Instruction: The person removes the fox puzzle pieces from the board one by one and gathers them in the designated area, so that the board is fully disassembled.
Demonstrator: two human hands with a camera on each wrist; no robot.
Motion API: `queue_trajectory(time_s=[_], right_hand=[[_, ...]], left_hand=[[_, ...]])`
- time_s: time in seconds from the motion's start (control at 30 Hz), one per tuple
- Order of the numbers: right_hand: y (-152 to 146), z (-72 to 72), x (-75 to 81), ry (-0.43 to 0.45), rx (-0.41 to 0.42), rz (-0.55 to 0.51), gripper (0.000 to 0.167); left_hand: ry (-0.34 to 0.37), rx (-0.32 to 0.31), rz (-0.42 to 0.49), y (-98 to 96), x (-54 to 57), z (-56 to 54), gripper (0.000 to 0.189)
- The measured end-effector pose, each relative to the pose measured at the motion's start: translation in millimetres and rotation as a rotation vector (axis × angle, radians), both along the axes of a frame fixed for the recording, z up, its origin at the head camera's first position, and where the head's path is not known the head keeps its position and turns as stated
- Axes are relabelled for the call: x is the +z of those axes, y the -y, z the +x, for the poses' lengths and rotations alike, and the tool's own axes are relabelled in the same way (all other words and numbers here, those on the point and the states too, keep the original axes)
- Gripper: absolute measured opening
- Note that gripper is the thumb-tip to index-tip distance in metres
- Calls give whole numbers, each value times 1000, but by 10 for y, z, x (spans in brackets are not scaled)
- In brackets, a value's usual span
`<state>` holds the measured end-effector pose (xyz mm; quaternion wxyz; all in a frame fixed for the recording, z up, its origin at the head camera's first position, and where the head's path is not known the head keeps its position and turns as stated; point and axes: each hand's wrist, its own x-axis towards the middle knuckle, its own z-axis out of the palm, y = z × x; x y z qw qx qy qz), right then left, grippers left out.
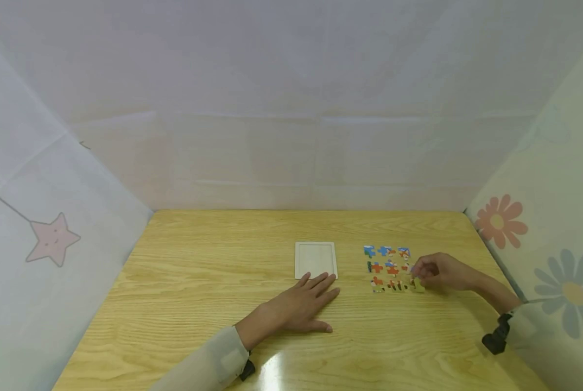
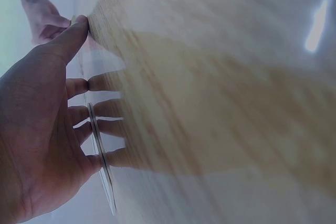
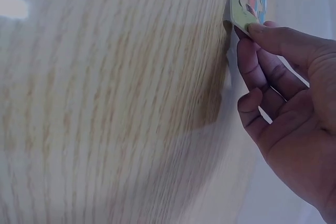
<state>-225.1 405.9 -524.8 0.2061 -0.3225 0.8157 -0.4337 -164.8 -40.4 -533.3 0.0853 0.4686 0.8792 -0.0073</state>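
Observation:
A green-yellow jigsaw puzzle piece is pinched between the thumb and fingers of my right hand. In the right wrist view its near edge is tilted up off the table. Several other colourful puzzle pieces lie in spaced rows just left of that hand. My left hand rests on the table with its fingers spread, some fingertips touching the lower edge of a pale square puzzle tray. The tray has a raised rim and no pieces inside. Its edge shows beside the fingers in the left wrist view.
The wooden table ends at a pale cloth wall behind. Cloth side walls, printed with a star on the left and flowers on the right, border it.

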Motion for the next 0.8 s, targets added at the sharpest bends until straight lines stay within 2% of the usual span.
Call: queue_trajectory(time_s=[0.4,0.8], right_hand=[[11,20,-9,-33,-20,14,15],[-8,49,-62,-62,-84,62,15]], left_hand=[[-14,-2,-3,0,-7,0,88],[-17,-1,-12,-1,-28,-5,88]])
